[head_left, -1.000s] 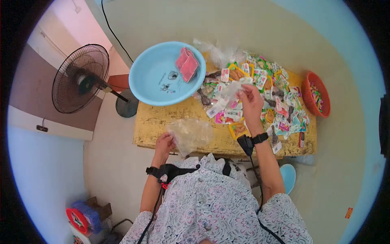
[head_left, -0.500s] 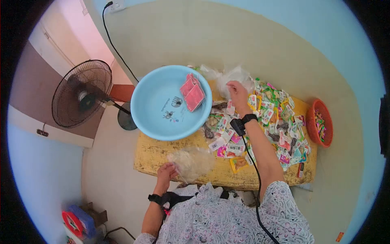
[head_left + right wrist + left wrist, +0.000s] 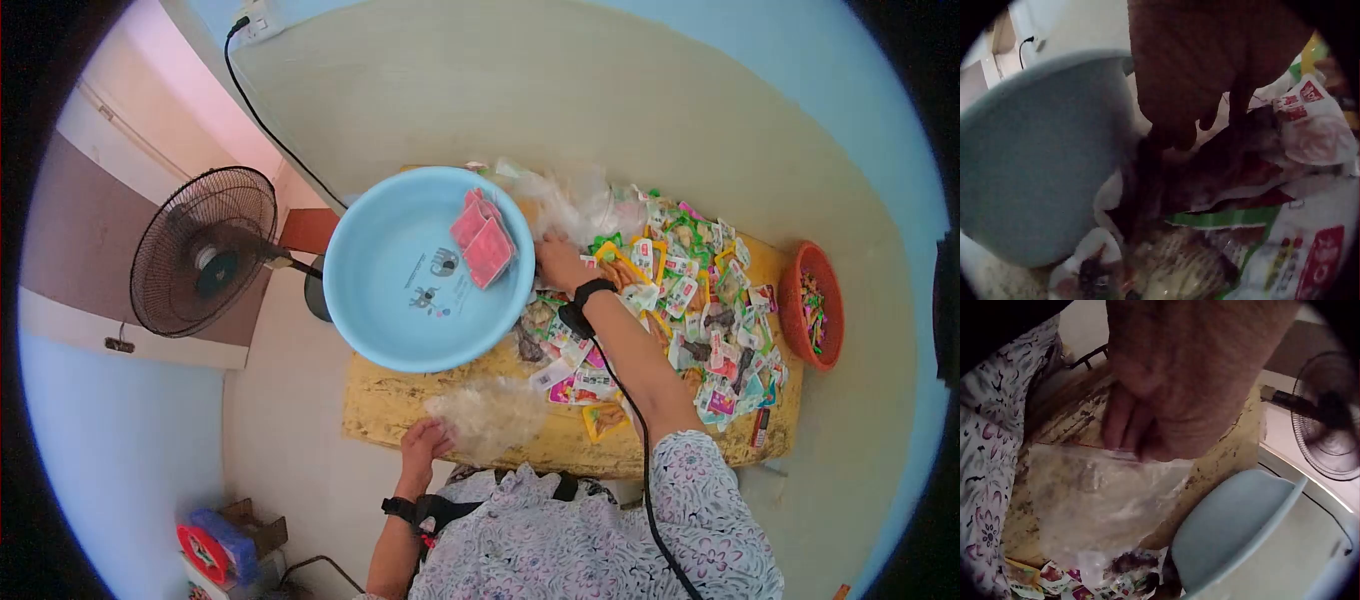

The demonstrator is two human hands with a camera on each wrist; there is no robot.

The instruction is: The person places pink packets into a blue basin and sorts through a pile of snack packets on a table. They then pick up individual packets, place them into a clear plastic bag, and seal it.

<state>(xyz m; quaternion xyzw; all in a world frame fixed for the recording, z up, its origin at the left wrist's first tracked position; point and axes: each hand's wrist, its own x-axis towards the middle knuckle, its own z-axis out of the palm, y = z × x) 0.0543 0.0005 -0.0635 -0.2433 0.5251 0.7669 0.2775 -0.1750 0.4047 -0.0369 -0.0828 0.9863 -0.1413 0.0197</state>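
Note:
At the table's front edge my left hand (image 3: 426,440) pinches the upper edge of a clear plastic bag (image 3: 1104,494), which spreads flat and crinkled over the wood. My right hand (image 3: 565,264) reaches down just right of the big light-blue basin (image 3: 385,320). In the right wrist view its bent fingertips are at a dark, shiny snack packet (image 3: 1235,156) on top of the pile; I cannot tell whether they grip it. Around it lie other snack packets (image 3: 1185,262), white, green and red. Pink packets (image 3: 490,255) rest inside the basin.
Clear plastic bags (image 3: 600,205) are heaped behind the pile. A red basket (image 3: 835,330) of small colourful wrapped pieces stands at the right end of the worn yellow table (image 3: 390,405). A fan (image 3: 200,250) is on the left. A black cable runs along my right arm.
My right hand has gone from the middle of the pile, over the clear bags at the back, to beside the basin's right rim. The left hand keeps its hold on the bag.

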